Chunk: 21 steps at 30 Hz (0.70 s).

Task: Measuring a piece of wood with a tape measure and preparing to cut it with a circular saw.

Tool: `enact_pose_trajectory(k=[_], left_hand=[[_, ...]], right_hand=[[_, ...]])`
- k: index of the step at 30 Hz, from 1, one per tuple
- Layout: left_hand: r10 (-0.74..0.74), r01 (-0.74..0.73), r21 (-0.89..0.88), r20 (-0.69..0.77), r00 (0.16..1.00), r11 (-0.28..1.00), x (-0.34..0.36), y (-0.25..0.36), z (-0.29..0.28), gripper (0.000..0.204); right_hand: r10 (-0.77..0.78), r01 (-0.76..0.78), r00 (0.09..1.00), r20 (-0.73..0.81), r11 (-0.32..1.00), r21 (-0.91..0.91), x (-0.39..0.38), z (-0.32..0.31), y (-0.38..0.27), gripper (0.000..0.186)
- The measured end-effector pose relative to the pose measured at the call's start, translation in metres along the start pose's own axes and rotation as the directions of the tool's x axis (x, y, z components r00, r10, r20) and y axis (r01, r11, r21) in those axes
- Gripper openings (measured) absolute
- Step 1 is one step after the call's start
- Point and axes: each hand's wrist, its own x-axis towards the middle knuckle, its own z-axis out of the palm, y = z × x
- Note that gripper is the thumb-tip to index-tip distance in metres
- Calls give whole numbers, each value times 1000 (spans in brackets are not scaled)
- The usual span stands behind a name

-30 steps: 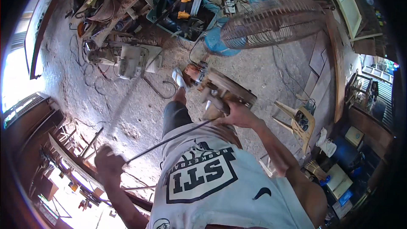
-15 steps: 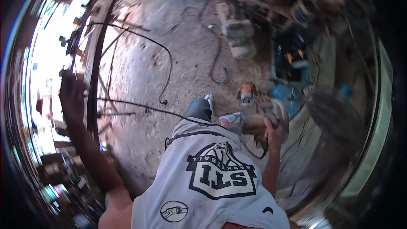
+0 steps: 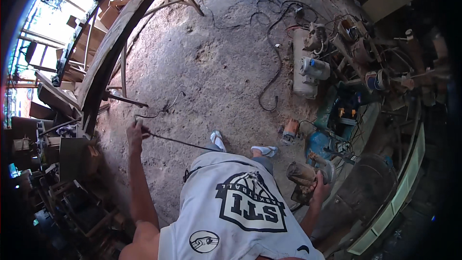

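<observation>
My left hand (image 3: 136, 135) is closed round a thin black power cord (image 3: 175, 141), out over the floor at the left. From there the cord runs taut across to my waist, and a loose end of it curls past the hand. At the right, my right hand (image 3: 321, 186) grips a dusty brown-grey power tool (image 3: 302, 173) with a rounded body and a disc-like part, held beside my leg. Its exact kind is hard to make out, and my fingers are partly hidden behind it. An orange-topped power tool (image 3: 290, 129) lies on the floor just beyond it.
A long wooden beam on legs (image 3: 118, 38) stands at the left, with stacked wood and clutter. To the right are a dusty air compressor (image 3: 303, 60), a green crate (image 3: 342, 97) of tools and a blue rounded object (image 3: 318, 145). A black cable (image 3: 276, 67) snakes over the rough floor.
My left hand has come down and inward from the beam, still gripping the cord. The right hand keeps the tool, now slightly lower. My view has shifted and is sharper.
</observation>
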Motion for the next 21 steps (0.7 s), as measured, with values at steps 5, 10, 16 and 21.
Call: enact_pose_trajectory(k=[5,10,16,21], left_hand=[[-157,160,24,-101,982,987,67,-103,-82,29],[-214,216,54,-38,976,975,153,-153,-120,29],[-408,414,36,-106,907,910,162,-194,-134,24],[-710,694,-178,-42,703,698,119,-200,-114,37]], right_hand=[[-37,4,986,163,980,199,-58,98,-60,22],[-113,42,958,262,964,263,-86,183,-124,15],[-359,334,767,532,931,147,-95,333,-227,22],[-469,658,506,724,752,28,-70,476,-292,35]])
